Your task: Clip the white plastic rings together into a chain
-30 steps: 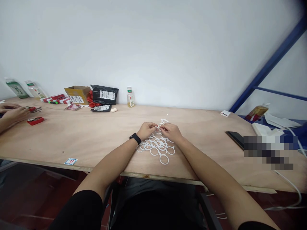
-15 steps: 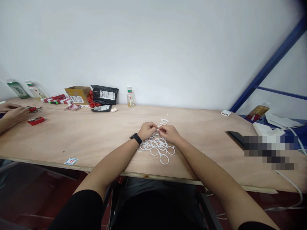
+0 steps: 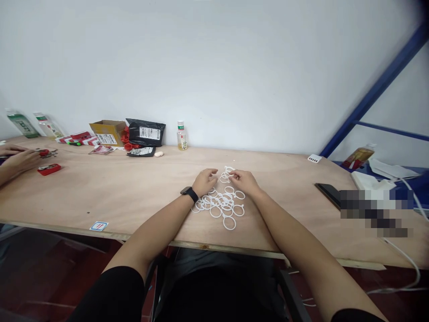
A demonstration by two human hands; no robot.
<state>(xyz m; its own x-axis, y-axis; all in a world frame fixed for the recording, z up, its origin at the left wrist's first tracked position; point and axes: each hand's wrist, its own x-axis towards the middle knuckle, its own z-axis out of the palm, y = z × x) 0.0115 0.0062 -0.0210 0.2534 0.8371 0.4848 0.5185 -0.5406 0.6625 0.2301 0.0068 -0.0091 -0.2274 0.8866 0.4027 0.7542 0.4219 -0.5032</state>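
Observation:
A pile of several white plastic rings (image 3: 221, 205) lies on the wooden table (image 3: 134, 188) in front of me. A smaller cluster of white rings (image 3: 226, 172) sits just beyond it. My left hand (image 3: 205, 181), with a black watch (image 3: 189, 193) on the wrist, rests at the pile's left edge, fingers loosely curled and thumb out, nothing visible in it. My right hand (image 3: 246, 181) is at the pile's right side. Its fingertips pinch a white ring at the edge of the small cluster.
Another person's hands (image 3: 18, 158) work with red parts (image 3: 49, 169) at the far left. A cardboard box (image 3: 107, 132), black bag (image 3: 146, 133) and small bottle (image 3: 181, 135) stand by the wall. A black phone (image 3: 328, 191) and cables lie to the right.
My hands, joined over a ring a second ago, have moved apart. The right hand has shifted forward and right toward the small far cluster. The left stays by the pile.

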